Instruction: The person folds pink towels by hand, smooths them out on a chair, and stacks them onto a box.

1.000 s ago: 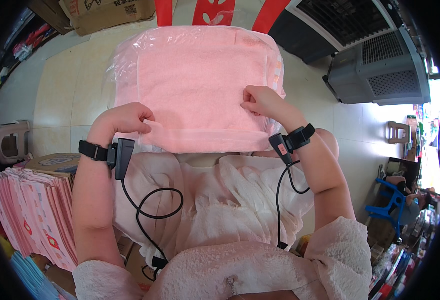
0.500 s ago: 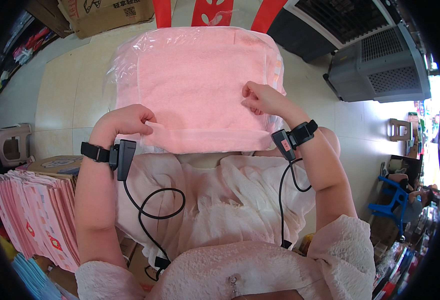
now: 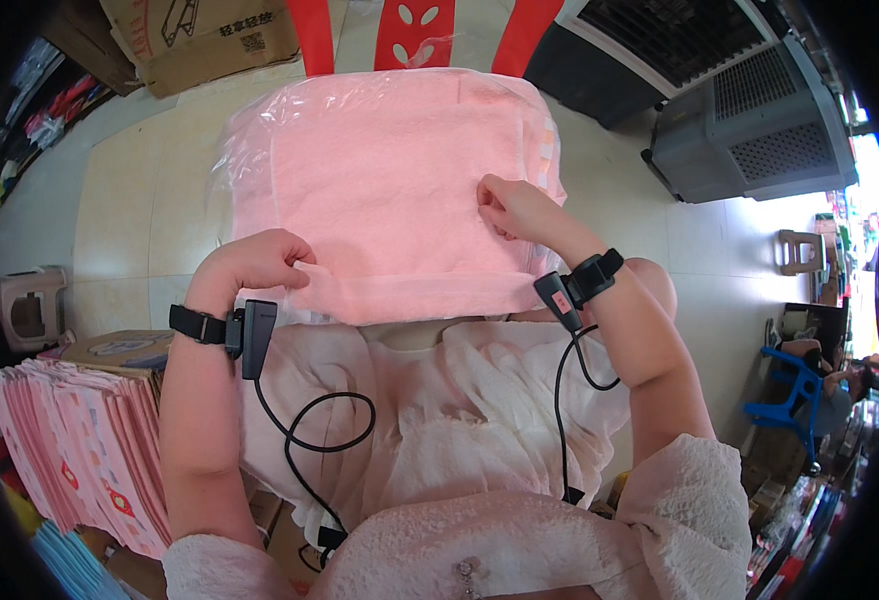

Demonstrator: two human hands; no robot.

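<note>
On 1 pink towel (image 3: 390, 190), 2 hands: left hand (image 3: 256, 265), right hand (image 3: 513, 206).

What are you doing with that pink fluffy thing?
A person is handling a folded pink towel that lies on a clear plastic bag in front of them. The left hand pinches the towel's near left edge, and the right hand presses on its right side. A stack of pink packaged items sits by the person's left.
</note>
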